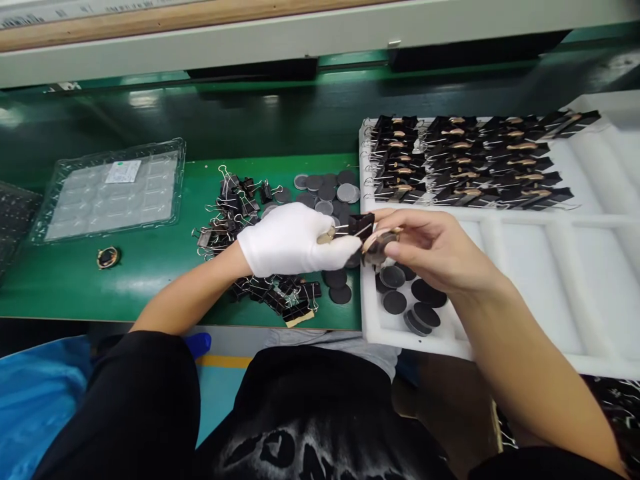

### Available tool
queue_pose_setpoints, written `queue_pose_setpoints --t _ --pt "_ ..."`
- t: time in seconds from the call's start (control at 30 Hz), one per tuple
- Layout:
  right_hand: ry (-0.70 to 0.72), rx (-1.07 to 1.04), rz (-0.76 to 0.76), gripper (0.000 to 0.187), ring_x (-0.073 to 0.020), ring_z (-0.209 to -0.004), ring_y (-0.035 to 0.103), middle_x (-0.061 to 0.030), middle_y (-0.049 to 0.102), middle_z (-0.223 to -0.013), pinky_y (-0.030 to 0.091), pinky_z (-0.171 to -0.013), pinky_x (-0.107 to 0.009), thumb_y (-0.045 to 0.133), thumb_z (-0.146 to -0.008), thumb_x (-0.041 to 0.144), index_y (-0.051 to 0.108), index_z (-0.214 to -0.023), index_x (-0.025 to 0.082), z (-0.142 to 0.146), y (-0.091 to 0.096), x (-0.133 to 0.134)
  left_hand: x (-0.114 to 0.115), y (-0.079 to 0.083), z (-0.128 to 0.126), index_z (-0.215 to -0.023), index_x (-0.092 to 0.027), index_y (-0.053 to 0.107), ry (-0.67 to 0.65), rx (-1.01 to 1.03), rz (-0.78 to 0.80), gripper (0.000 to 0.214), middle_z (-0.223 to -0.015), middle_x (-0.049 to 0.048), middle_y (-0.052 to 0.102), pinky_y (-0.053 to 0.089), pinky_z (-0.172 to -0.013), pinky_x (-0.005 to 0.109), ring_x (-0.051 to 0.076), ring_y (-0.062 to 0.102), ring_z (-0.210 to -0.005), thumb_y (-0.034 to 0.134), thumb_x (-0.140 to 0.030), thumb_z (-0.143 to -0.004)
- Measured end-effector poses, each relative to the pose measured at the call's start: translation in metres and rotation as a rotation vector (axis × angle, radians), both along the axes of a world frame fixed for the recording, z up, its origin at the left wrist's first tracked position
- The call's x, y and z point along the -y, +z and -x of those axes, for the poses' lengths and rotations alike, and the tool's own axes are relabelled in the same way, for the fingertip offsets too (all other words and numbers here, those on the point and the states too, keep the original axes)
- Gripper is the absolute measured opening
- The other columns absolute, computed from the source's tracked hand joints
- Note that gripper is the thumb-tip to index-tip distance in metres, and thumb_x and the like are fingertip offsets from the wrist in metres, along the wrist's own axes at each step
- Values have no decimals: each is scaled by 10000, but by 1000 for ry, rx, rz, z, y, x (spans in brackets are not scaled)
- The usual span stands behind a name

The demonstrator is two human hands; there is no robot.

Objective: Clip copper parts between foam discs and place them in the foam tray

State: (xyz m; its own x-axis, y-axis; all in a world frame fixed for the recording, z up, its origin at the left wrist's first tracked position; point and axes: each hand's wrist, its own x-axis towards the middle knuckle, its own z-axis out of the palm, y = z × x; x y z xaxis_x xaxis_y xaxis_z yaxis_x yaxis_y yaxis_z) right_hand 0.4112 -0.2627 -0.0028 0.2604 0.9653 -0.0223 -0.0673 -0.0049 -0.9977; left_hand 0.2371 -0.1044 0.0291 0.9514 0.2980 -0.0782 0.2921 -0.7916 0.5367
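Fingers and thumb closed on both sides, and I've got two loaded hands in view! My left hand [287,241], in a white glove, pinches a black binder clip [364,225] by its wire handles. My right hand [437,243], bare, grips a gold-rimmed round piece [379,250] by its edge, right up against that clip, over the near left corner of the white tray [425,345]. Whether the clip's mouth is around the piece, I can't tell from up here; fingers cover the join.

Down below, loose dark discs [395,302] sit in the tray's near left compartment. Across the far side, what a line-up: rows of clamped pieces [457,161], black clips side by side! Left of the tray, on the green table [65,287], more round discs [327,183] lie scattered beside a tangled heap of clips [235,207]. Well out left, one lone gold-rimmed part [108,257] rests near a clear plastic tray [75,207] with a white label [123,172].
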Motion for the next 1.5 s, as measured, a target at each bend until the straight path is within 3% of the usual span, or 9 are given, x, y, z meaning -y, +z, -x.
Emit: queue_pose_setpoints --t 0.13,0.33,0.53,0.73,0.83,1.0,1.13,1.3,1.5 --pt "-300 -182 -12 397 -203 -918 718 -5 748 -1078 627 -814 -354 912 -717 577 693 -905 305 1 -2 -4 2 2 -1 -548 -220 283 91 120 164 498 -518 -41 269 199 -518 307 92 258 -518 525 -506 -876" --pt "-360 -329 12 411 -252 -1164 700 0 727 -1250 617 -949 -415 886 -763 572 672 -1013 326 17 -15 -10 15 -6 -1 -601 -204 386 135 180 312 463 -569 -46 397 284 -531 271 91 370 -563 540 -498 -924" --pt "-400 -429 -71 305 -231 -1141 701 19 743 -1179 625 -912 -412 877 -815 508 709 -1005 337 35 -21 -10 14 -17 -3 -654 -206 379 80 160 211 468 -602 -46 419 299 -569 279 98 397 -580 501 -519 -981" --pt "-413 -509 -77 262 -197 -990 699 19 737 -1113 621 -761 -336 880 -815 455 731 -981 320 29 -19 -9 12 -4 1 -752 -208 510 -107 31 60 496 -612 -34 500 302 -565 282 121 443 -549 406 -600 -1035" --pt "-425 -638 -82 269 -161 -813 655 18 703 -948 582 -649 -296 903 -775 442 724 -913 298 16 -19 -7 -5 10 13 -917 -205 670 -120 -102 -197 572 -674 6 616 314 -595 285 159 539 -592 356 -668 -1035" --pt "-487 -816 -99 295 -121 -695 579 22 618 -804 538 -584 -263 891 -773 431 663 -811 248 3 -18 -11 -68 25 36 -967 -220 754 182 -428 -450 554 -813 64 728 404 -697 301 227 656 -768 410 -654 -992" --pt "-492 -843 -50 290 -121 -770 622 11 630 -852 579 -644 -258 877 -759 412 677 -863 231 9 -12 -14 -103 9 28 -1007 -196 771 395 -399 -558 592 -899 132 747 457 -756 358 290 683 -868 400 -657 -975" --pt "-402 -694 80 274 -156 -801 669 0 675 -889 621 -666 -293 868 -696 375 720 -880 238 14 -11 -12 -113 -17 6 -908 -158 798 396 -489 -534 637 -918 180 753 495 -782 412 341 705 -907 365 -623 -959" --pt "-143 -414 172 284 -156 -715 704 -28 725 -830 591 -574 -237 936 -724 408 809 -927 255 21 -17 -8 -123 -14 13 -855 -182 780 433 -404 -541 393 -850 136 743 479 -775 381 308 696 -902 490 -444 -894"
